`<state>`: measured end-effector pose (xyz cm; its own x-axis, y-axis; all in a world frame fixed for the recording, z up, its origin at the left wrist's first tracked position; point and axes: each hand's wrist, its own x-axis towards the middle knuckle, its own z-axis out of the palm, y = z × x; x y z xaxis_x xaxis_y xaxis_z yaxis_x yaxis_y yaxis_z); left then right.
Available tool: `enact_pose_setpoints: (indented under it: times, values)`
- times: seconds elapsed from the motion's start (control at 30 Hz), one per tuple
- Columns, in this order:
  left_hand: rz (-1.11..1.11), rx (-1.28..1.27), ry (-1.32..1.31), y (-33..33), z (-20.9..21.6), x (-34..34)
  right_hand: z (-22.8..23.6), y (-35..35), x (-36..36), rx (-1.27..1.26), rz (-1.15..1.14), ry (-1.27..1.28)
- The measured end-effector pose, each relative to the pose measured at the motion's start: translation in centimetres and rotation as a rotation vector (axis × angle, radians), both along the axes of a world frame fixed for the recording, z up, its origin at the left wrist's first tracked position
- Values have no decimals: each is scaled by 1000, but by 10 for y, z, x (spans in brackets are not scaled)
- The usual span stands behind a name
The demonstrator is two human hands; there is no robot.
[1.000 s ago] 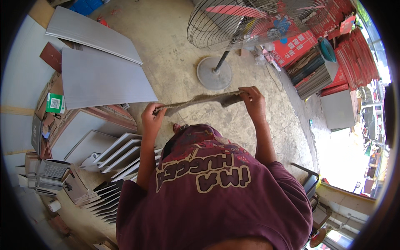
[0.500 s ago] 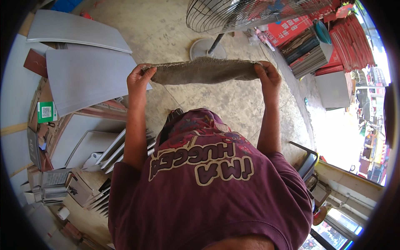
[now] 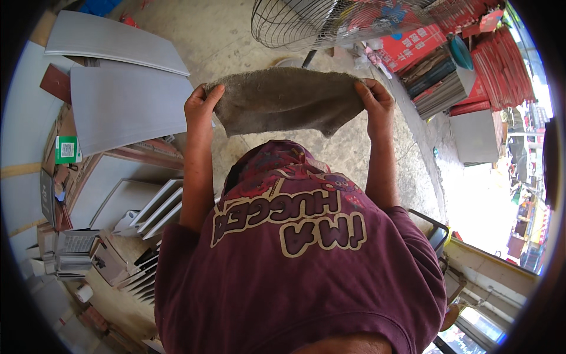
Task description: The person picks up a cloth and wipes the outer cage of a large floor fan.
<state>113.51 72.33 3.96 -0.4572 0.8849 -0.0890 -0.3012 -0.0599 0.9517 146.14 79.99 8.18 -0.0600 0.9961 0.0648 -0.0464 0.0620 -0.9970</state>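
Observation:
A grey-brown cloth with a frayed upper edge is stretched between my two hands, out in front of my body above the floor. My left hand pinches its left corner, thumb on top. At the opposite corner, my right hand grips the cloth between thumb and fingers. The middle of the cloth sags a little, and its lower edge hangs free. My purple printed shirt fills the lower middle of the view.
Ahead stands a pedestal fan, its base mostly behind the cloth. Large grey panels lie at the left, above racked tiles. At the right are stacked red cartons, a grey box and a chair. Concrete floor lies between.
The cloth has swung from nearly edge-on to showing more of its face, its lower edge now hanging further down. Both hands keep their hold at the corners. The view has shifted slightly.

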Motion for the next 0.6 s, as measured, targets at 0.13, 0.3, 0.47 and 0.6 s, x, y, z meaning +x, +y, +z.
enact_pose_setpoints:
  times: [0.13,0.3,0.47,0.6]
  values:
    - [-33,-3,59,9,-4,30,-11,2,2,-33,-11,36]
    - [-133,79,124,29,1,66,-13,2,-18,-64,46,19]
    - [-271,187,219,38,20,106,-8,-4,-55,-78,193,-54]
    - [-250,164,298,36,20,119,-11,-7,-69,-69,220,45]
